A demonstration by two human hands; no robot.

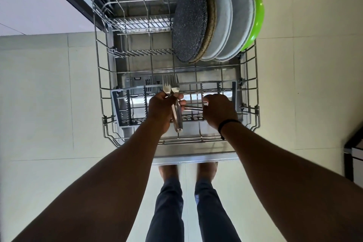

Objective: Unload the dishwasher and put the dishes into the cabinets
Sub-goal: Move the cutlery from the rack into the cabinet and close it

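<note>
Both hands are working over the cutlery basket (125, 104) at the near end of the rack (102, 76), centre of frame.

Left hand (160, 111): grip is clamping a bundle of forks (170, 86), tines pointing up-frame, handles sticking out below the palm.

Right hand (219, 110): fingers are curling round one more thin metal piece (193, 107), lying crosswise toward the left hand. I cannot tell what utensil it is.

Risks, as I am judging them:
- Bundle is getting thick; smooth steel handles could slide past each other and drop through the wire onto the door.
- Passing the crosswise piece over means loosening the left grip, and that is the moment something could slip.
- Tines may be catching on the rack wires when lifting.

Materials: forks polished, hard, slick. Rack is coated grey wire, open grid. Basket is grey plastic lattice.

Upper right of frame: plates (222, 19) standing on edge, one dark speckled, two matt pale grey, a glossy green bowl (257, 17) behind.
</note>
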